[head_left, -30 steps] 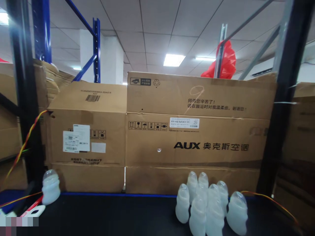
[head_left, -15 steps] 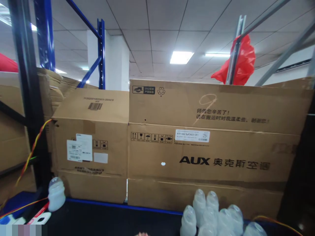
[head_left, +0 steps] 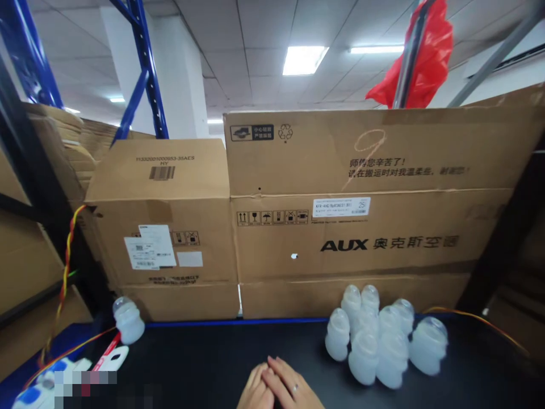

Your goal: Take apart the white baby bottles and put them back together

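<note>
My left hand [head_left: 256, 391] and my right hand [head_left: 290, 384] meet at the bottom middle of the view, above the black tabletop [head_left: 191, 363]. The fingers of my right hand lie over those of my left, and both hands look loosely closed. Nothing shows in either hand; the palms are hidden. A ring sits on a right finger. To the right of my hands stands a cluster of frosted plastic bottles with clear domed caps [head_left: 364, 355]. One more such bottle [head_left: 129, 321] stands at the far left.
Large cardboard panels [head_left: 281, 272] wall off the back edge. At the lower left lie a red and white tool [head_left: 111, 358] and blue and white items [head_left: 46, 378]. Twisted red and yellow wires [head_left: 68, 255] hang at the left post. A red bag [head_left: 426, 57] hangs upper right.
The view has tipped downward, so more of the tabletop and bottles shows. My hands, formerly just fingertips at the bottom edge, are now in view together.
</note>
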